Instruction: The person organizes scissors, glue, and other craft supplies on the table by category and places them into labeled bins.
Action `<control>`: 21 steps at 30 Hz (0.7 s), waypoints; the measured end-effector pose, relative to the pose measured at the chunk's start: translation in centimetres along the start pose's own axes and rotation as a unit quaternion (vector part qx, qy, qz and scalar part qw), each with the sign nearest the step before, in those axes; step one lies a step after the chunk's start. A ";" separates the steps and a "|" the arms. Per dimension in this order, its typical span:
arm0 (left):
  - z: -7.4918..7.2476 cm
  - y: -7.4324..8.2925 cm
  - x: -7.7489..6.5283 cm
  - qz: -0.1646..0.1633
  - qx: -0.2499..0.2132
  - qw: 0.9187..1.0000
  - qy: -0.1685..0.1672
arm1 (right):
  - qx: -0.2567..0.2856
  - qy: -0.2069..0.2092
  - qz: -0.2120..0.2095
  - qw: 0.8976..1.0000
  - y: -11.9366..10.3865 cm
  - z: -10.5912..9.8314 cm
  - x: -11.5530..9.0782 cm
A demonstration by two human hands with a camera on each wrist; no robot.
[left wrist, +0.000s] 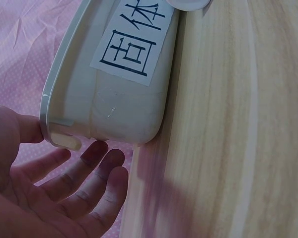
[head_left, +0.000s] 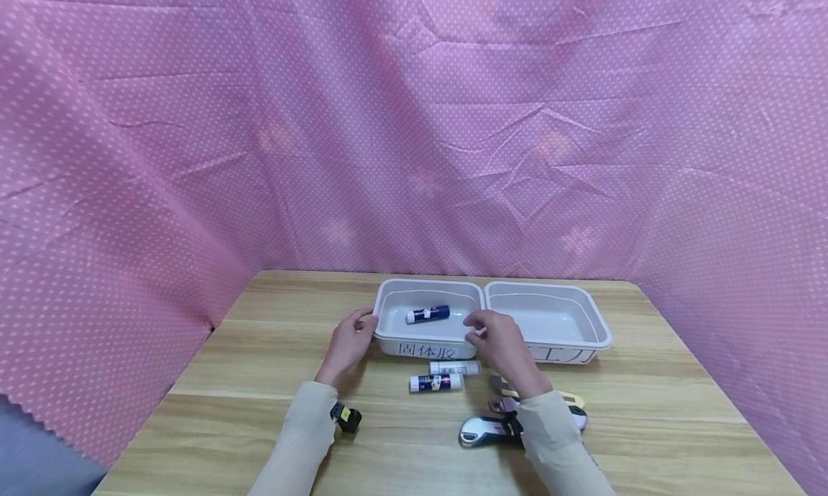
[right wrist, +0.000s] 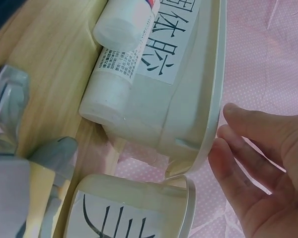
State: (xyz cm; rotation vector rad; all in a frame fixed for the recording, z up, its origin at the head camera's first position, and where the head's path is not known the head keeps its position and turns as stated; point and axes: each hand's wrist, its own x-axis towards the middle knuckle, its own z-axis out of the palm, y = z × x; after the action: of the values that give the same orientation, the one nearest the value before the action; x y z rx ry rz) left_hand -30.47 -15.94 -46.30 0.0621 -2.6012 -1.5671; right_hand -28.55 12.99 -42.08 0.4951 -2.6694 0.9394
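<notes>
My left hand holds the left end of a white plastic bin, thumb at the rim and fingertips against the end wall. A dark blue glue stick with a white cap lies inside this bin. My right hand is over the bin's right end, fingertips right at the rim, thumb and fingers apart with nothing between them. On the table before the bin lie a white glue stick and a blue-and-white one.
A second white bin with a paper label stands right beside the first. Several utility knives, including a silver-and-black one, lie beneath and around the right forearm. A pink dotted cloth hangs behind the wooden table.
</notes>
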 end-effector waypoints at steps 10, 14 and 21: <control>0.2 -0.1 -0.1 0.004 -0.007 1.000 0.005 | -0.013 -0.011 0.013 1.000 -0.5 -0.5 -0.4; 0.2 0.0 -0.1 0.001 -0.011 1.000 0.006 | -0.024 -0.015 0.009 1.000 -0.8 -0.8 -0.6; 0.0 0.0 -0.1 -0.006 -0.009 1.000 0.000 | -0.028 -0.019 -0.017 0.999 -1.2 -1.2 -1.1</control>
State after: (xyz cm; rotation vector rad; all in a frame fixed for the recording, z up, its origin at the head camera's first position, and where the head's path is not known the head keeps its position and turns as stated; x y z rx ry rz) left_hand -30.32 -15.93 -46.36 0.0749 -2.5912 -1.5952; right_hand -26.93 13.14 -40.88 0.5501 -2.7029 0.8520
